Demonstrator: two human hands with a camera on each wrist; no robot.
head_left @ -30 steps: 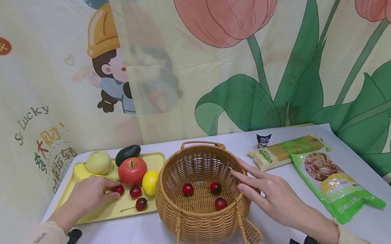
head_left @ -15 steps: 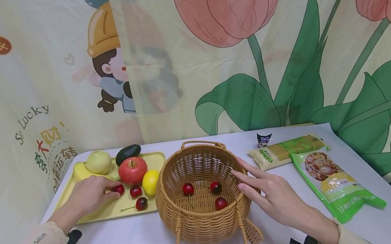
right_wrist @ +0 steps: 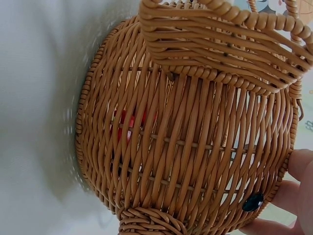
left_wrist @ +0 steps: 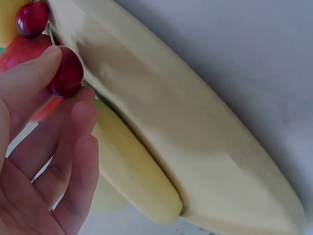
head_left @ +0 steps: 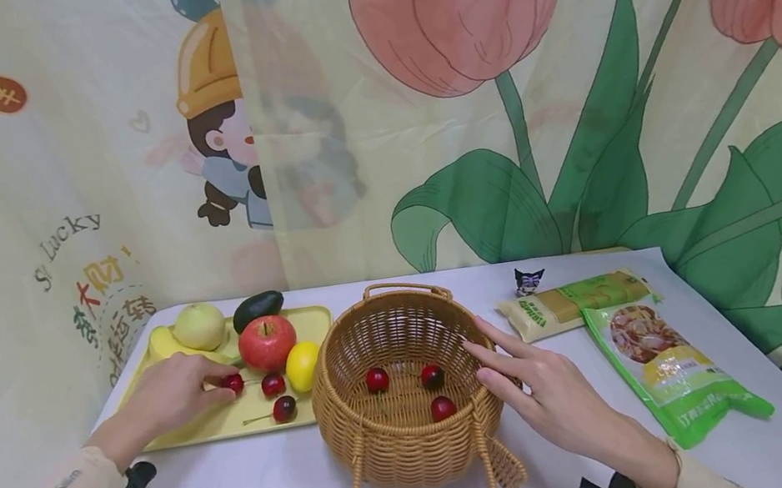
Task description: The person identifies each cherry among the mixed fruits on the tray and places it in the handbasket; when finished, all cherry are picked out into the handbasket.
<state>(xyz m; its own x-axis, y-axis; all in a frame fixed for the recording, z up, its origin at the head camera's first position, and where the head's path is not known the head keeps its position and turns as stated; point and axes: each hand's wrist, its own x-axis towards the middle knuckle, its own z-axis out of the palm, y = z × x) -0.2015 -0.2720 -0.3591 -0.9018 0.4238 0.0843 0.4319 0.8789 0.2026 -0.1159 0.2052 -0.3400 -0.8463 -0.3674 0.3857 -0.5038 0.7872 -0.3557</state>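
My left hand (head_left: 175, 398) pinches a dark red cherry (left_wrist: 68, 73) between thumb and fingertips, over the yellow tray (head_left: 236, 427). Two more cherries lie on the tray, one beside the lemon (head_left: 301, 365) and one near the front rim (head_left: 284, 409). A red apple (head_left: 268, 343) sits behind them. My right hand (head_left: 545, 389) rests with extended fingers on the right rim of a brown wicker basket (head_left: 416, 459). Inside the basket lie three cherries, one of them (head_left: 442, 408) near the front wall. In the right wrist view, fingertips (right_wrist: 283, 196) touch the basket's rim.
A banana (left_wrist: 137, 166), a pale green round fruit (head_left: 199, 327) and an avocado (head_left: 257, 309) lie at the tray's back. Right of the basket are a beige-green packet (head_left: 574, 304), a green food bag (head_left: 671, 371) and a small black figure (head_left: 529, 281). Basket handles hang toward the front.
My left hand has shifted slightly left with the cherry pinched in its fingers. The right hand stays on the basket rim.
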